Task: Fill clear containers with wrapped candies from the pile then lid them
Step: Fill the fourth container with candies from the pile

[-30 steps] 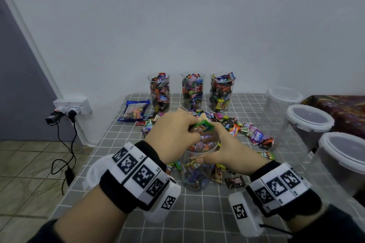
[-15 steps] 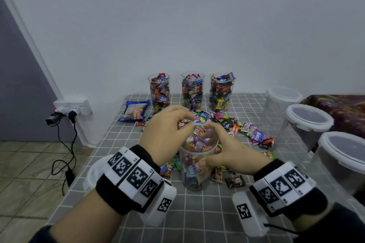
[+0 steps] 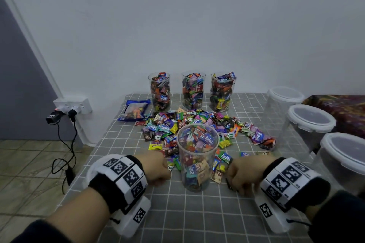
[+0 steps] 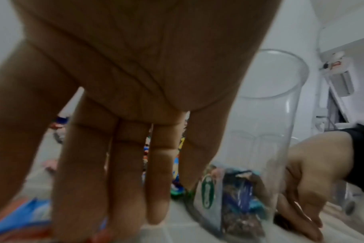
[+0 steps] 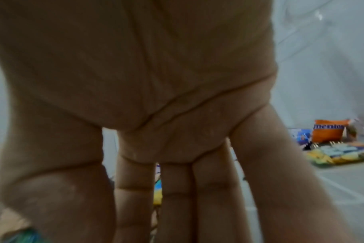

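A tall clear container (image 3: 198, 163), unlidded and nearly full of wrapped candies, stands on the table in front of me. The candy pile (image 3: 197, 124) lies spread just behind it. My left hand (image 3: 159, 171) is low on the table to the container's left, apart from it. In the left wrist view its fingers (image 4: 125, 180) point straight down and hold nothing, with the container (image 4: 260, 139) beside them. My right hand (image 3: 241, 179) sits on the table to the container's right. Its fingers (image 5: 177, 197) are straight and empty.
Three filled clear containers (image 3: 193, 90) without lids stand in a row by the back wall. Three empty tubs with white lids (image 3: 311, 118) line the right edge. A blue snack bag (image 3: 135, 110) lies at the back left. Loose candies (image 5: 339, 152) lie near my right hand.
Both hands let go of the candies at the container's mouth and dropped to the table on either side. The container now holds more candies.
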{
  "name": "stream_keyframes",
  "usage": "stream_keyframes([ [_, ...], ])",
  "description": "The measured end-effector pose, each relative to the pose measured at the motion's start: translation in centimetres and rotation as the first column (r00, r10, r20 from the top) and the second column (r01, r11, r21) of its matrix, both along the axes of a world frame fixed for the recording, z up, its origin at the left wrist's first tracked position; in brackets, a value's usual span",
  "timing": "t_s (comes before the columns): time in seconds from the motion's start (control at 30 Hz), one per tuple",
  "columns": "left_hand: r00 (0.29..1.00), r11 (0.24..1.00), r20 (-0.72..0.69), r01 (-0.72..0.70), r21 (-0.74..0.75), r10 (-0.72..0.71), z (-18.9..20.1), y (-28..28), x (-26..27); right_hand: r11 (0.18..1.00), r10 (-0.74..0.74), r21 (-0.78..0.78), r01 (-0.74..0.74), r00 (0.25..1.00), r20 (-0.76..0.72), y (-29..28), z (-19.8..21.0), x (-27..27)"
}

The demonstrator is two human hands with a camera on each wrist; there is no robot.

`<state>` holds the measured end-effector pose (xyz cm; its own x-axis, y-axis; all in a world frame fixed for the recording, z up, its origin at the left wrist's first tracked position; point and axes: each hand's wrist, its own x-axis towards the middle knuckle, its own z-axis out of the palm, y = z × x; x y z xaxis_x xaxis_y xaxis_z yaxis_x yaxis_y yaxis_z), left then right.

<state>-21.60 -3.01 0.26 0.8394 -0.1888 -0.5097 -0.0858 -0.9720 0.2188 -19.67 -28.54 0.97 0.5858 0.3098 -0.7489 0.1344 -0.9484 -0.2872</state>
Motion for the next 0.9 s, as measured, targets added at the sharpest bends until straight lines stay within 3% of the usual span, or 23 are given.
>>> stream_keyframes([
  [0.13, 0.997, 0.994, -0.061, -0.045, 0.098, 0.052, -1.3, -0.4, 0.8, 0.996, -0.043, 0.078, 0.042, 0.999, 0.019, 0.6, -1.0, 0.8],
  [0.27, 0.996, 0.995, 0.030, -0.081, 0.051, 0.079, -1.6, -0.8, 1.8, 0.972, -0.124, 0.209, 0.103, 0.988, 0.093, 1.5, -1.4, 1.9],
  [0.47, 0.981, 0.994, 0.165, -0.099, -0.035, 0.104, -1.8, -0.5, 3.3, 0.945, -0.159, 0.321, 0.056, 0.939, 0.305, 2.7, -1.0, 3.2],
  [0.67, 0.875, 0.974, 0.429, -0.198, -0.108, 0.226, -2.2, -0.1, 4.4, 0.956, -0.240, 0.281, 0.080, 0.765, 0.598, 2.6, -0.8, 4.3],
  [0.73, 0.880, 0.976, 0.422, -0.195, -0.098, 0.218, -2.9, 0.1, 5.0, 0.974, -0.193, 0.213, 0.075, 0.765, 0.615, 2.4, -1.3, 4.6],
  [0.9, 0.945, 0.985, 0.282, -0.171, -0.014, 0.168, -3.8, 0.2, 5.9, 0.994, -0.034, 0.104, -0.024, 0.850, 0.525, 2.2, -2.3, 5.0],
])
